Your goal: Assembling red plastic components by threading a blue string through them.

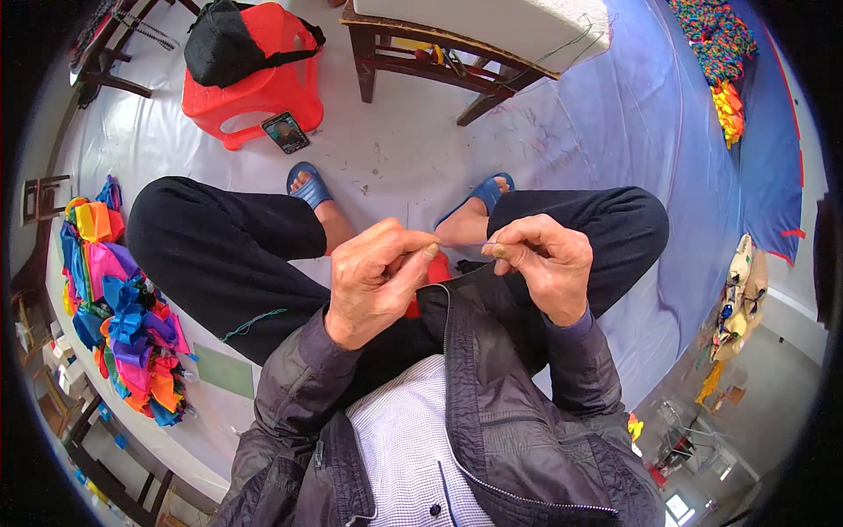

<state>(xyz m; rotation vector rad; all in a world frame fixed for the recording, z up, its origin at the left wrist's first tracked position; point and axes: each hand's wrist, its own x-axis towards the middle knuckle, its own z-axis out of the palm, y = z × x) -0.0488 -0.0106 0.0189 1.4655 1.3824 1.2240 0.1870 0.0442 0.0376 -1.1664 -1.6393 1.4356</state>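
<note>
A thin purplish thread [465, 243] stretches taut between my two hands above my lap. My left hand [378, 274] pinches one end between thumb and forefinger, with the other fingers curled in. At the opposite end, my right hand [549, 263] is closed in a similar pinch. Whether a needle sits at either fingertip is too small to tell. A loose green thread [253, 325] lies across my left thigh. Just behind the purplish thread, something red [436, 268] shows in part between my legs.
Bright fabric pieces [132, 325] are heaped at left beside a green mat [224, 369]. Ahead stand a red plastic stool [206, 105] bearing a black bag [224, 48], a phone [285, 133] leaning by it, and a white-topped wooden table [492, 26]. Blue cloth [768, 176] hangs at right.
</note>
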